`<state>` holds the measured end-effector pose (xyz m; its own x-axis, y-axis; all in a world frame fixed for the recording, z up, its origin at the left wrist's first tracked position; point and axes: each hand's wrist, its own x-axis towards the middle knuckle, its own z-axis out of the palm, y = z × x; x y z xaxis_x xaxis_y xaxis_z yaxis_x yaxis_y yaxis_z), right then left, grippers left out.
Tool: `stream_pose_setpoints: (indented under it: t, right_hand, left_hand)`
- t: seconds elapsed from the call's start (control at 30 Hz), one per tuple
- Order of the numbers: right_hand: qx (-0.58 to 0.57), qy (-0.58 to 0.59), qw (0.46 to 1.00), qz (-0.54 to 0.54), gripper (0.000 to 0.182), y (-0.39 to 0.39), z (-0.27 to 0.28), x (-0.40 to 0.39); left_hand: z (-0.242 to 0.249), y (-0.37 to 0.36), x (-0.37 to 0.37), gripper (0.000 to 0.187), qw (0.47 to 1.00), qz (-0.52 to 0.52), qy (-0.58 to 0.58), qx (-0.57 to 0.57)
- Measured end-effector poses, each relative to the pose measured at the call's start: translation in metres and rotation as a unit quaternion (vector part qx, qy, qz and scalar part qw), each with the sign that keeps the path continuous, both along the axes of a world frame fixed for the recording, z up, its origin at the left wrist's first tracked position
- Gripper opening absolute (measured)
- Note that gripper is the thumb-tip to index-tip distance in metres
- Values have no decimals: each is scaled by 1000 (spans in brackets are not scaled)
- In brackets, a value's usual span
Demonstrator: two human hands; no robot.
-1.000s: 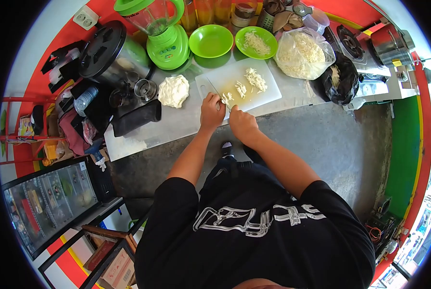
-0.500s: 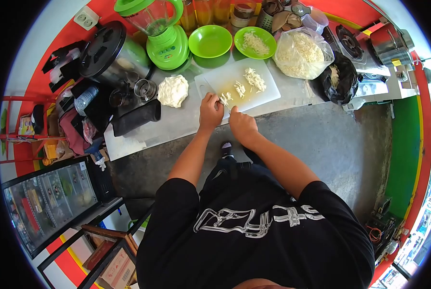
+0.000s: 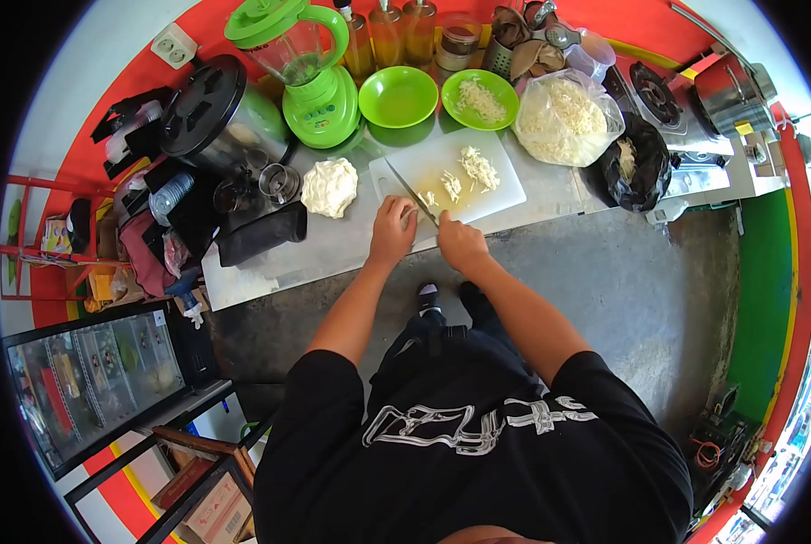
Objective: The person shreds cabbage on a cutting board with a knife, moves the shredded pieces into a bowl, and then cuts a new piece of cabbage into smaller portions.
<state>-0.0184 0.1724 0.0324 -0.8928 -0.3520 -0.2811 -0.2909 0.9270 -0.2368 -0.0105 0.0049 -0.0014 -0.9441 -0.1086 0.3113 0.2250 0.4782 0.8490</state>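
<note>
My right hand [image 3: 462,243] grips a knife [image 3: 412,193], whose long blade points up and left across the near part of a white cutting board [image 3: 505,197]. Just left of the blade, my left hand [image 3: 394,228] rests with curled fingers at the board's near left edge; whatever is under its fingers is hidden. Small chopped white pieces [image 3: 426,199] lie beside the blade. Two more piles of pale strips, a small one [image 3: 451,187] and a larger one [image 3: 479,170], sit farther right on the board. A white, lumpy head [image 3: 329,188] is on the table left of the board.
Behind the board stand a green bowl [image 3: 398,96], a green plate [image 3: 458,116] with pale shreds, and a green blender [image 3: 320,107]. To the right are a clear bag of shreds [image 3: 564,120] and a black bag [image 3: 637,172]. A black pouch [image 3: 260,234] lies left.
The knife blade now shows at full length, angled up-left, where my hands mostly hid it before. My left hand has drawn slightly down and away from the chopped pieces. The view has shifted a little.
</note>
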Motion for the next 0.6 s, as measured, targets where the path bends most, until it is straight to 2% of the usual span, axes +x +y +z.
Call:
stream_pose_setpoints:
  t: [0.1, 0.17, 0.3, 0.37, 0.47, 0.6]
  right_hand:
    - [8, -35, 999, -25, 17, 25, 4, -3]
    - [10, -10, 995, -95, 19, 38, 2, -3]
    - [-3, -7, 997, -79, 17, 41, 9, -6]
    - [-19, -6, 1000, -17, 16, 35, 13, -1]
    - [-17, 12, 1000, -1, 13, 21, 23, 7]
    - [3, 24, 1000, 11, 11, 15, 24, 17]
  left_hand:
    - [-8, -3, 4, 8, 1000, 24, 14, -9]
    - [-12, 0, 4, 8, 994, 47, 61, -73]
    - [-10, -2, -3, 7, 992, 31, 63, -108]
    - [-9, -4, -12, 7, 991, 13, 56, -125]
    - [2, -7, -23, 7, 992, -38, 43, -116]
    - [-2, -8, -24, 6, 993, -56, 36, -100]
